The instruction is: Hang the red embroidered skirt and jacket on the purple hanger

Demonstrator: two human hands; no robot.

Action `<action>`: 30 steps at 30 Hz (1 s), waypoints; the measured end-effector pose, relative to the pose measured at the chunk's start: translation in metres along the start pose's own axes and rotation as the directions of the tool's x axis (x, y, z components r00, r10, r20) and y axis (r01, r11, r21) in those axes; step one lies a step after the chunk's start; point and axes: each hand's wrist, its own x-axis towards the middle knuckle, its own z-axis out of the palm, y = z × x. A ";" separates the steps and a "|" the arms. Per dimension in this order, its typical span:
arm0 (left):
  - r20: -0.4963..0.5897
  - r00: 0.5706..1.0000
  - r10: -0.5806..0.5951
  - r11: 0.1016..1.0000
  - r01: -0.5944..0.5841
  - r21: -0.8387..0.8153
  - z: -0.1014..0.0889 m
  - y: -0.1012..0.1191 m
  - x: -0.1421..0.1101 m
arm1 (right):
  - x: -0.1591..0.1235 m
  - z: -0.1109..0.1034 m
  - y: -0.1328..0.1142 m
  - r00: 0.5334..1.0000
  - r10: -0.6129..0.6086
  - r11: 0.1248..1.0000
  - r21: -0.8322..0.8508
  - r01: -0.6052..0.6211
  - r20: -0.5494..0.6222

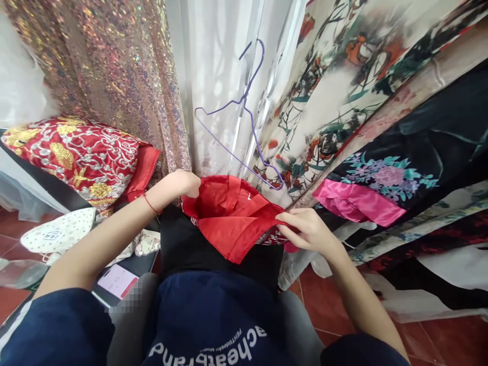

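Observation:
A red cloth lies folded over my lap, on black fabric. My left hand is closed on the cloth's upper left edge, a red thread band round its wrist. My right hand pinches the cloth's right corner between thumb and fingers. Just above the cloth a purple wire hanger hangs in front of white plastic-covered garments.
A sequinned fabric hangs at the back left above a red embroidered cushion. Floral printed garments and a pink cloth hang on the right. A phone and a white dotted cap lie at the left on the red tiled floor.

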 end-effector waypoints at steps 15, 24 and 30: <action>0.122 0.975 0.187 0.972 -0.201 0.118 0.034 0.115 -0.083 | 0.019 0.016 -0.029 0.995 -0.066 0.954 -0.298 0.039 -0.080; 0.316 0.948 0.029 0.986 -0.079 0.146 0.026 0.038 -0.037 | 0.022 0.024 -0.036 0.991 -0.051 0.956 -0.294 0.012 -0.125; 0.089 0.996 0.025 0.986 -0.040 0.164 -0.010 0.029 -0.033 | 0.043 0.011 -0.053 0.998 -0.018 0.959 0.282 0.033 -0.053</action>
